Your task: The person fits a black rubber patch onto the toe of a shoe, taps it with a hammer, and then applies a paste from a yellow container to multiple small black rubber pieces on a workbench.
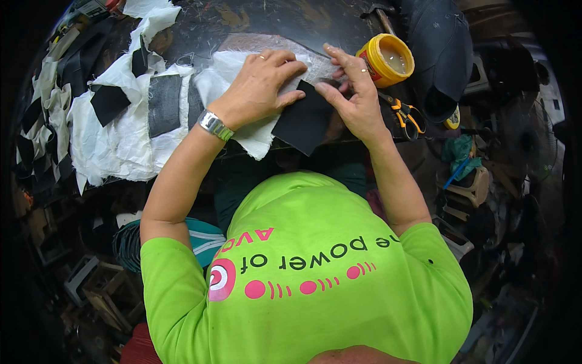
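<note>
My left hand [264, 85] rests over the white cloth [224, 76] on the dark table, its thumb stretched out to the upper left edge of a black square of material [303, 121]. Fingers and thumb are apart. On the other side of that square is my right hand [357, 100], index finger extended and the other fingers partly curled, with its thumb near the square's upper edge. The square lies tilted, one corner reaching the table's front edge. Behind both hands lies a frayed, whitish, sheer piece of fabric [267, 43]. Whether either hand grips the square is hard to see.
A yellow jar [388, 59] of pale, glue-like stuff stands open beside my right hand. Near it lie orange-handled scissors [405, 118] and a hammer [385, 21]. White cloth strips with black patches [165, 104] cover the left side. A stool [470, 185] stands at the right.
</note>
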Demonstrator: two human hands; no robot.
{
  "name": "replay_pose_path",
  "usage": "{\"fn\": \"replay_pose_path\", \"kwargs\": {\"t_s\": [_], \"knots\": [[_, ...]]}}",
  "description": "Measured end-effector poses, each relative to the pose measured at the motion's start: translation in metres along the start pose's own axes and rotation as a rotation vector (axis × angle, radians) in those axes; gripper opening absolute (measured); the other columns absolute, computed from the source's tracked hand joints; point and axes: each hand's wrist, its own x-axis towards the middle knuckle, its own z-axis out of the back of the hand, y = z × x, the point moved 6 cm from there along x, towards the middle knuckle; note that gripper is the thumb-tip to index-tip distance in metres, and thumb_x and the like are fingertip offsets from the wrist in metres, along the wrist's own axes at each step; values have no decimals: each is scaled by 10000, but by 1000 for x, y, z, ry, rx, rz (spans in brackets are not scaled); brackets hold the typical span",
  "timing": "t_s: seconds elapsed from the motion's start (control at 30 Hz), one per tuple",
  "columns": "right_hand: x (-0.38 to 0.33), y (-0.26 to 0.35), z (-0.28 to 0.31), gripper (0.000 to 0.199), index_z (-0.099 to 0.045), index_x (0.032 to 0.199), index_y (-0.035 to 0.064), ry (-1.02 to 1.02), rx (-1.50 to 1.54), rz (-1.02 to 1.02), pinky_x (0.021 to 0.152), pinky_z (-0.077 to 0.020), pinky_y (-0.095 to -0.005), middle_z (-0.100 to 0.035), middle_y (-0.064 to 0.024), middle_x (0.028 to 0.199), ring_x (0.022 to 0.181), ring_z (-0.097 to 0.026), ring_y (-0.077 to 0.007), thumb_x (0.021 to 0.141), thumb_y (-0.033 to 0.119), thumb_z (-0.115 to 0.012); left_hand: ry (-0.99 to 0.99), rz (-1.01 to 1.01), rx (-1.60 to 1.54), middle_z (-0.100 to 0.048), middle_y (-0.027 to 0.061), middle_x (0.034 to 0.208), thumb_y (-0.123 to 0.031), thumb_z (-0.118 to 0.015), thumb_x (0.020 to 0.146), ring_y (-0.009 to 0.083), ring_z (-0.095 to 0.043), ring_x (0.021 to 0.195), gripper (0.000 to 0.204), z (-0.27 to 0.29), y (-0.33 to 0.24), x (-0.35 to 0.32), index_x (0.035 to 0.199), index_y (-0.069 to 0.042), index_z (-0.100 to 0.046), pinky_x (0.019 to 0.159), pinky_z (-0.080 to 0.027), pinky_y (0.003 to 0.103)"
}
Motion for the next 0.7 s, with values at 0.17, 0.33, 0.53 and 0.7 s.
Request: {"fn": "replay_pose_path", "kwargs": {"t_s": [0.17,0.33,0.53,0.7], "knots": [[6,-5,-15,359,-698,1291,191,48,-283,213,1037,-415,-425,-563,-131,1377,1242,-519,-323,972,351,-652,-65,80,92,-554,132,1372,-554,-773,777,327,-486,1301,781,-2,20,2,1390,-113,-575,1076,-378,472],[-1,-25,-39,587,-496,1501,259,192,-739,27,1201,-89,-661,-300,-143,1639,1548,-123,-390,1016,585,-438,-155,78,108,-554,137,1404,-609,-735,805,321,-498,1310,794,-2,21,-6,1379,-82,-583,1085,-350,476],[0,-31,-42,661,-425,1548,228,163,-793,-5,1202,-100,-655,-308,-144,1636,1546,-143,-384,1012,615,-414,-141,42,176,-572,111,1391,-463,-625,957,280,-517,1300,555,0,17,-16,1365,-87,-591,1065,-363,468],[-4,-32,-33,517,-487,1498,357,271,-730,58,1200,-120,-654,-303,-135,1638,1534,-167,-397,1024,561,-442,-147,96,155,-606,97,1330,-338,-657,943,284,-564,1236,437,7,29,-14,1322,-121,-624,997,-438,448]]}}
